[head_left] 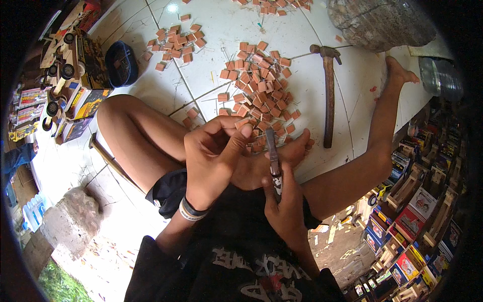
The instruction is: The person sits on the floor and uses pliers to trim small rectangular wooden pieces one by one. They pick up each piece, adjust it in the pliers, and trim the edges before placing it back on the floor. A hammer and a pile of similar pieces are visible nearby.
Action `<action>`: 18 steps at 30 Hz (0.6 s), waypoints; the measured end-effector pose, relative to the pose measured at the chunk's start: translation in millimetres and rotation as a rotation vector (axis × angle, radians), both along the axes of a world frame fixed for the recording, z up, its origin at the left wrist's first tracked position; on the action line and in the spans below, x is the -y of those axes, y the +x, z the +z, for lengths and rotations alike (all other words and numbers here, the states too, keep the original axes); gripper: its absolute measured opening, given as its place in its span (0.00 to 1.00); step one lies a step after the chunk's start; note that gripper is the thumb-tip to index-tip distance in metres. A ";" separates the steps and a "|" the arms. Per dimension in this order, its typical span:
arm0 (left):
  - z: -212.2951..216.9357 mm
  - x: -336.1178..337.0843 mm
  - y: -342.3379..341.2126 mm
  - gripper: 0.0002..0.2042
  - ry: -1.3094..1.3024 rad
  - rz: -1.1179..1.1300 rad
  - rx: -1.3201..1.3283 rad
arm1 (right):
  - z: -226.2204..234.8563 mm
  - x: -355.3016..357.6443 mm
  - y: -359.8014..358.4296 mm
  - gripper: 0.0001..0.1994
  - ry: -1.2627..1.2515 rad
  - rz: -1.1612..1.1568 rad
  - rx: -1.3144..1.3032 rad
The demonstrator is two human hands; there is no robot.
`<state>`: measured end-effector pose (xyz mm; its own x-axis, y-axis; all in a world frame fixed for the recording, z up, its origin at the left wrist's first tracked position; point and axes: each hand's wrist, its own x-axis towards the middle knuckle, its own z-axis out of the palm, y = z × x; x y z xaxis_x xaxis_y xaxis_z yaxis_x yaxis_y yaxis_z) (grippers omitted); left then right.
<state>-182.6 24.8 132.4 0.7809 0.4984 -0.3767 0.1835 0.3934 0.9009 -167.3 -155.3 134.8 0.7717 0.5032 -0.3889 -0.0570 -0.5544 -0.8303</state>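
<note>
- The white tiled floor carries everything; I sit on it with my left knee bent up and my right leg stretched out toward the far side.
- A big grey stone lies at the far edge, and rows of small wooden toy trucks stand packed together off to my right.
- A hammer with a long wooden handle lies flat on the tiles just right of the main pile, touched by nobody.
- The main pile of small orange-brown wooden squares sits right in front of my hands; a smaller heap lies further off to the left, with a dark cap near it.
- My left hand is curled tight, thumb pressed against the fingers; it seems to pinch one small piece, though I cannot see it clearly.
- My right hand is wrapped around a slim cutter knife, blade pointing away toward the pile.
- Judging by the heaps, many squares wait; which are finished I cannot tell.
</note>
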 end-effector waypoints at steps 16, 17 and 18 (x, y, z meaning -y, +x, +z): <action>-0.5 -3.3 2.8 0.07 0.101 -0.115 0.023 | 6.0 8.0 1.9 0.26 0.045 0.033 -0.060; -0.5 -2.6 2.7 0.07 0.084 -0.106 0.027 | 6.0 7.6 1.7 0.26 0.062 0.029 -0.054; -0.5 -2.0 2.9 0.07 0.054 -0.096 0.027 | 6.1 7.1 1.3 0.27 0.063 0.025 -0.064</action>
